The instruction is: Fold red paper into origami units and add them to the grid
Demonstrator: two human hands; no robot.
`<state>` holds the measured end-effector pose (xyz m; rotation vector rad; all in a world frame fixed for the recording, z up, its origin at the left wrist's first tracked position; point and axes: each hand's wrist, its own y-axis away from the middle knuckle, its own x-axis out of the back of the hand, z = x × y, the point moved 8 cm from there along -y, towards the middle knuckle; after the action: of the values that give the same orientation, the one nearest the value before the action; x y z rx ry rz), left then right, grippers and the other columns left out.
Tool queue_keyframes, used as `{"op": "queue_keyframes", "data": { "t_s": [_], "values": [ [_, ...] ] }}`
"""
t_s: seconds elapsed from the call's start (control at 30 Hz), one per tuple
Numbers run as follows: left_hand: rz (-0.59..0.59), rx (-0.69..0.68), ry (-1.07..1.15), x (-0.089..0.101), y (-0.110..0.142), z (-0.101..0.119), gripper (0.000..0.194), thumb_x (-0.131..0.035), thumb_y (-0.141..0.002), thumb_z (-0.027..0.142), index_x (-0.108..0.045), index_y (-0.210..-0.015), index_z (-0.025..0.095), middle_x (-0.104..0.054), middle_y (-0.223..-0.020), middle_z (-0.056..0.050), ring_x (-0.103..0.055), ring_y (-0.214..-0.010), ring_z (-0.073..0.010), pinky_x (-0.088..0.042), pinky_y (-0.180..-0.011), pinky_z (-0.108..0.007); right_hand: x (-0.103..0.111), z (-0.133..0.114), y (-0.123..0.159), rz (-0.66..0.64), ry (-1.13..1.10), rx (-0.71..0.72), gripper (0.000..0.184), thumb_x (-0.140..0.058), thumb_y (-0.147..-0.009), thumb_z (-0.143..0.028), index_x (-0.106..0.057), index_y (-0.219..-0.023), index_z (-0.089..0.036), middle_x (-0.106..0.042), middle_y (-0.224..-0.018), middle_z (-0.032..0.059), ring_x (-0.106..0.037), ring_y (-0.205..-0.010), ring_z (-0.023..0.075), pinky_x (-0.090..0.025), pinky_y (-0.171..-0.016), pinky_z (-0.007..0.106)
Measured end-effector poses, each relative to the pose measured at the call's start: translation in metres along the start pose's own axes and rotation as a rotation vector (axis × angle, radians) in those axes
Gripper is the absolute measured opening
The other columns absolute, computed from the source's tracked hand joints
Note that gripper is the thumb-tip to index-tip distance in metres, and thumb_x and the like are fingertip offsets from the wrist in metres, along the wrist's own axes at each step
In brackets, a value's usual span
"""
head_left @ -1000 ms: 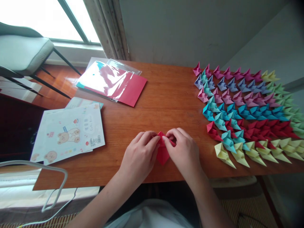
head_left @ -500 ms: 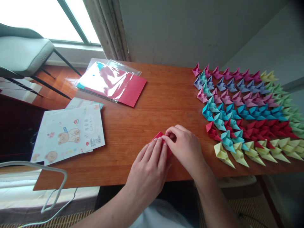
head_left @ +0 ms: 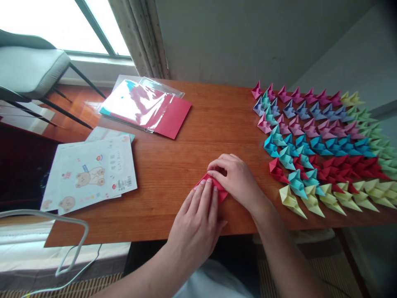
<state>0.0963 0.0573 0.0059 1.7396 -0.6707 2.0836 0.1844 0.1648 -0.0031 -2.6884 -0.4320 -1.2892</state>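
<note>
The left hand [head_left: 195,221], pinching a second earlier, now lay flat, fingers together, over the folded red paper [head_left: 222,195] at the table's [head_left: 161,165] near middle; the right hand [head_left: 237,180] curled narrowly at its far edge (grip unclear), apparently setting a crease.

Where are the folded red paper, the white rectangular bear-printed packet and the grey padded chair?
Folded red paper [head_left: 222,193]: head view, uncovered right side.
White bear-printed packet [head_left: 93,176]: head view, printed bear's body.
Grey chair [head_left: 34,68]: head view, seat.
</note>
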Motion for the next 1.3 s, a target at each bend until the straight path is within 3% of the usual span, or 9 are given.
{"op": "queue_keyframes", "data": {
  "t_s": [0.13,0.47,0.63,0.87,0.97,1.07,1.3],
  "values": [
    [-0.013,-0.011,-0.005,-0.001,-0.001,0.003,0.060,-0.044,-0.099,0.045,-0.052,-0.141,0.002,-0.048,-0.151,-0.020,-0.044,-0.141,-0.0352,-0.035,-0.118,-0.045,0.001,-0.001,-0.001,-0.004,0.005,0.006,0.008,-0.070,-0.088,-0.019,-0.071,-0.081,-0.024,-0.069,-0.085,-0.0007,-0.060,-0.087,0.0182,-0.046,-0.080,0.031],
    [-0.021,-0.007,-0.009,-0.016,0.001,0.012,0.079,-0.041,-0.098,0.055,-0.040,-0.146,-0.007,-0.041,-0.153,-0.029,-0.037,-0.144,-0.0389,-0.029,-0.120,-0.046,0.002,0.000,-0.001,-0.010,0.010,0.028,0.008,-0.070,-0.089,-0.021,-0.070,-0.081,-0.024,-0.069,-0.085,-0.0007,-0.060,-0.086,0.0178,-0.045,-0.080,0.031],
    [-0.024,0.022,0.067,-0.018,0.003,0.012,0.090,-0.040,-0.092,0.069,-0.037,-0.150,0.000,-0.037,-0.156,-0.028,-0.032,-0.147,-0.0402,-0.026,-0.121,-0.049,0.001,0.001,0.000,-0.007,0.015,0.036,0.007,-0.071,-0.088,-0.021,-0.070,-0.082,-0.024,-0.068,-0.085,-0.0006,-0.059,-0.084,0.0180,-0.045,-0.078,0.031],
    [-0.046,0.110,0.127,-0.016,-0.002,0.012,0.084,-0.045,-0.090,0.069,-0.038,-0.153,0.014,-0.037,-0.155,-0.026,-0.034,-0.144,-0.0432,-0.032,-0.115,-0.056,0.008,0.002,0.007,0.045,-0.105,0.075,0.007,-0.065,-0.091,-0.019,-0.070,-0.089,-0.023,-0.069,-0.088,0.0009,-0.061,-0.088,0.0180,-0.048,-0.081,0.031],
    [-0.036,0.116,0.133,-0.016,-0.002,0.012,0.083,-0.047,-0.089,0.070,-0.038,-0.153,0.016,-0.038,-0.155,-0.025,-0.035,-0.143,-0.0435,-0.032,-0.115,-0.056,0.020,0.005,0.020,0.153,-0.230,0.064,0.013,-0.057,-0.096,-0.017,-0.070,-0.097,-0.021,-0.070,-0.094,0.0028,-0.064,-0.088,0.0166,-0.050,-0.078,0.029],
    [-0.025,0.103,0.132,-0.016,0.000,0.012,0.084,-0.046,-0.090,0.069,-0.038,-0.153,0.015,-0.037,-0.156,-0.025,-0.035,-0.144,-0.0431,-0.030,-0.116,-0.055,0.027,0.006,0.043,0.260,-0.193,0.070,0.016,-0.054,-0.097,-0.016,-0.069,-0.100,-0.021,-0.070,-0.096,0.0046,-0.064,-0.092,0.0183,-0.051,-0.082,0.031],
    [-0.011,0.024,0.102,-0.013,0.002,0.015,0.084,-0.043,-0.094,0.065,-0.040,-0.149,0.002,-0.038,-0.156,-0.027,-0.031,-0.147,-0.0399,-0.027,-0.120,-0.049,0.010,0.003,0.101,0.259,0.102,0.172,0.041,-0.047,-0.095,-0.008,-0.065,-0.127,-0.025,-0.068,-0.110,0.0090,-0.062,-0.102,0.0237,-0.054,-0.090,0.042]
  ]
}}
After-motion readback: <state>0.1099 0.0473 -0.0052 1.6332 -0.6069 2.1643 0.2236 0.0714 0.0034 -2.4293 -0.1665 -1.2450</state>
